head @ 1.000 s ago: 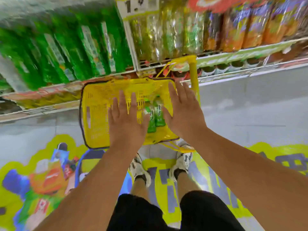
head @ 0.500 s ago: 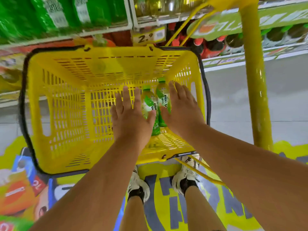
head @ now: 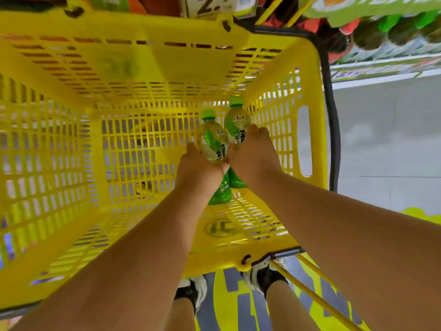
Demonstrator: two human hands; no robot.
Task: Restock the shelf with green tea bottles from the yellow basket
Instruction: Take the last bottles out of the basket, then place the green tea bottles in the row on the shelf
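A big yellow basket [head: 148,68] with slotted walls fills most of the head view. Two green tea bottles with green caps and green labels stand side by side at its right end. My left hand [head: 198,167] is wrapped around the left bottle [head: 211,137]. My right hand [head: 254,154] grips the right bottle [head: 236,121]. Both bottles lean slightly away from me, caps pointing toward the shelf. The lower parts of the bottles show below my wrists.
The shelf edge with a price tag [head: 214,5] runs along the top, with dark bottles with red and green caps [head: 386,29] at upper right. Grey floor [head: 386,144] lies to the right. My shoes [head: 262,275] stand on a yellow floor graphic beneath the basket.
My view has dropped closer into the basket. Both hands went from flat and open beside the bottles to closed around one bottle each.
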